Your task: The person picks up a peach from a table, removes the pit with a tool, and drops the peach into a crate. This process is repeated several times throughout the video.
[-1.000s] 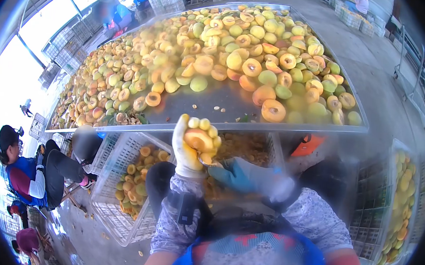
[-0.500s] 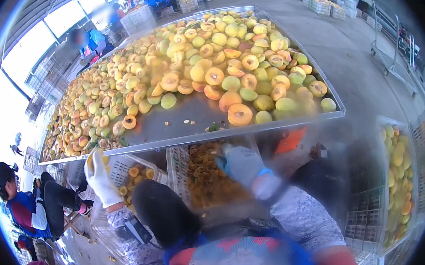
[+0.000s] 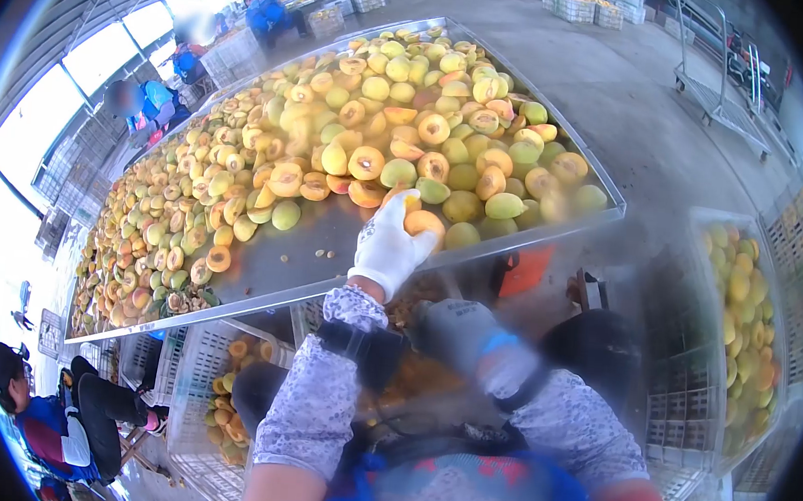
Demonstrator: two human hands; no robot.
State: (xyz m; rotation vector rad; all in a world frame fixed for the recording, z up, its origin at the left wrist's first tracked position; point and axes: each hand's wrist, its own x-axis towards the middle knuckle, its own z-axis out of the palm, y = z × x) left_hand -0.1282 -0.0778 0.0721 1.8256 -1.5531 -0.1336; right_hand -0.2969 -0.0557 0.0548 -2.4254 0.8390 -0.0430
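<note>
My left hand (image 3: 390, 248), in a white glove, reaches over the near rim of the metal tray table (image 3: 533, 234). Its thumb and fingers close round a peach half (image 3: 425, 224) lying at the edge of the pile. Yellow shows at its fingertips. My right hand (image 3: 459, 336), in a grey-blue glove, is curled low in front of the tray, above a crate of brown scraps (image 3: 407, 302). Its fingers look blurred, and I cannot tell what they hold. Halved and whole peaches (image 3: 366, 162) are heaped across the tray, with small pits (image 3: 323, 253) on the bare metal.
Below the tray at left, a white plastic crate (image 3: 191, 394) holds peach halves. Another crate of peaches (image 3: 748, 321) stands on the right. A person (image 3: 50, 417) sits at lower left; other people work at the far left. A metal trolley (image 3: 723, 110) stands behind.
My left hand has moved from above the left crate, right and up to a peach half on the tray. My right hand has shifted slightly down and right, staying low. The view has shifted a little.
</note>
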